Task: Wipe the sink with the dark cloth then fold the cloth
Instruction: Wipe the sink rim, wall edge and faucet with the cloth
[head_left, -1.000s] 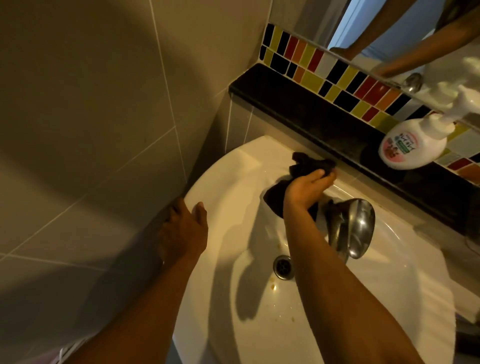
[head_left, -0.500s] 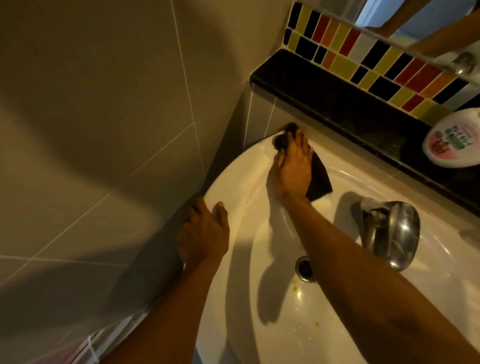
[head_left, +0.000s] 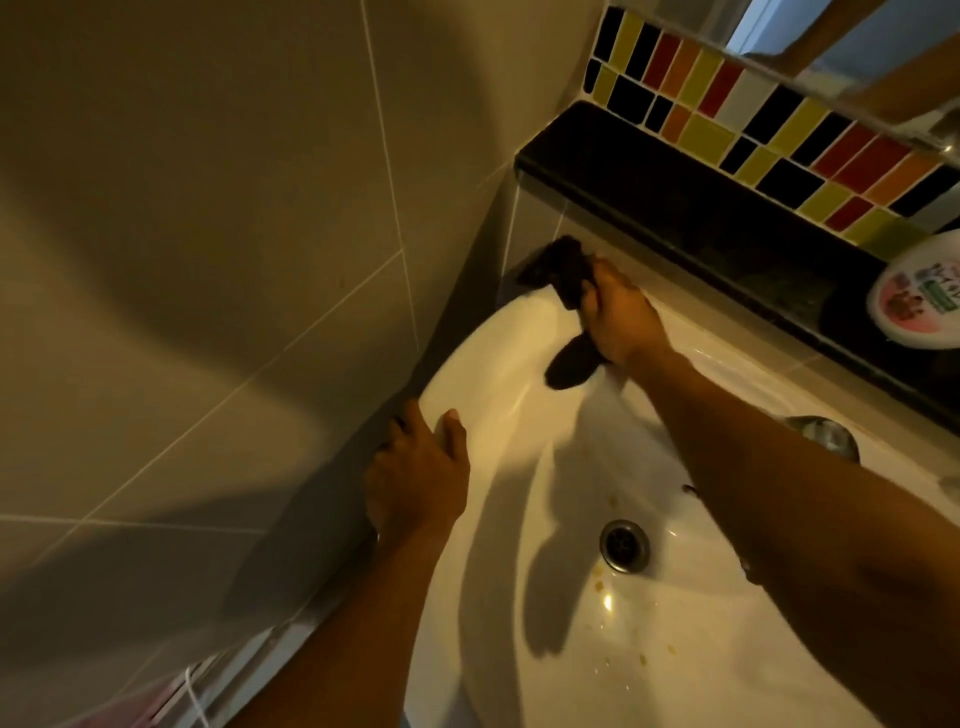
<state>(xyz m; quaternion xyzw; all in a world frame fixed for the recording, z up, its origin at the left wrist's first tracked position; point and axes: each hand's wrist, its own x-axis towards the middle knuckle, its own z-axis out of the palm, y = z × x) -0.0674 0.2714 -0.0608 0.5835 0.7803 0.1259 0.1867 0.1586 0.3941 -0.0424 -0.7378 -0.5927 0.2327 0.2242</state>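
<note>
White porcelain sink: left hand rests flat and empty on its near rim. Beyond, right hand, clutching the dark cloth, has swept from beside the tap to the far corner; wiping continues, folding not yet begun.

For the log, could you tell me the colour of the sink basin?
White, glossy sink, with small yellowish specks near the drain; head view.
</note>
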